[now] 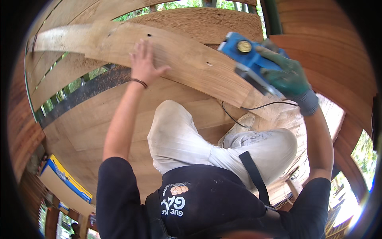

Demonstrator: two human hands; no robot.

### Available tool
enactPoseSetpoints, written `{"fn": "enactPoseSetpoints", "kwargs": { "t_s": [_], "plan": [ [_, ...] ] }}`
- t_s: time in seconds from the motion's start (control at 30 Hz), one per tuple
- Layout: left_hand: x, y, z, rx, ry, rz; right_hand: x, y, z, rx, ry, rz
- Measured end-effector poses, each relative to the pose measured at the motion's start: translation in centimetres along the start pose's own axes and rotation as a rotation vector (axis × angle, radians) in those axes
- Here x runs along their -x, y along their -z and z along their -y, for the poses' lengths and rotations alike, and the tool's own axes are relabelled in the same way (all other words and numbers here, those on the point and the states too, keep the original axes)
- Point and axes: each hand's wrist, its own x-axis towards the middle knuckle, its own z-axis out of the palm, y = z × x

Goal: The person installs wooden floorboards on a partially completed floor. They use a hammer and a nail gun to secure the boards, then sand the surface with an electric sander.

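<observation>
A long wooden plank (179, 55) with a few small dark holes runs from the far left toward the right in front of me. My left hand (144, 63), bare with a dark band at the wrist, rests on it with fingers spread. In a green and grey work glove, my right hand (284, 73) grips the handle of a blue electric planer (240, 49). The planer is tilted over the plank's right part and slightly blurred; I cannot tell whether its base touches the wood. Its rear part is hidden by the glove.
A black power cord (270, 104) loops across the boards by my shoe (244, 120). My bent legs (223, 147) are close to the plank's near edge. Gaps lie between the far boards (223, 24). A cardboard box (67, 187) with a yellow and blue side stands lower left.
</observation>
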Motion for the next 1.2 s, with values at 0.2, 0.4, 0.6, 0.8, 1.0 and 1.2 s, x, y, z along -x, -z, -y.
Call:
{"fn": "enactPoseSetpoints", "kwargs": {
  "t_s": [0.2,0.4,0.6,0.8,1.0,1.2],
  "plan": [
    [-1.3,0.7,-11.1,-0.120,0.235,0.215,15.4,4.3,-9.3,-0.150,-0.324,-0.087],
    [-1.5,0.4,-13.4,-0.163,0.277,0.263,25.9,1.8,-15.0,-0.066,-0.224,-0.178],
    [-1.3,-0.5,-12.6,-0.201,0.265,0.218,30.8,-1.8,-17.6,-0.240,-0.237,-0.209],
    [1.2,0.4,-13.8,-0.202,0.245,0.223,33.6,-4.2,-17.4,-0.020,-0.111,-0.203],
    [6.8,2.6,-19.4,-0.139,0.257,0.259,36.0,-4.3,-16.1,-0.066,-0.231,-0.144],
    [10.7,1.0,-27.1,0.008,0.234,0.236,35.8,-4.0,-15.3,-0.114,-0.088,-0.203]
  ]
}}
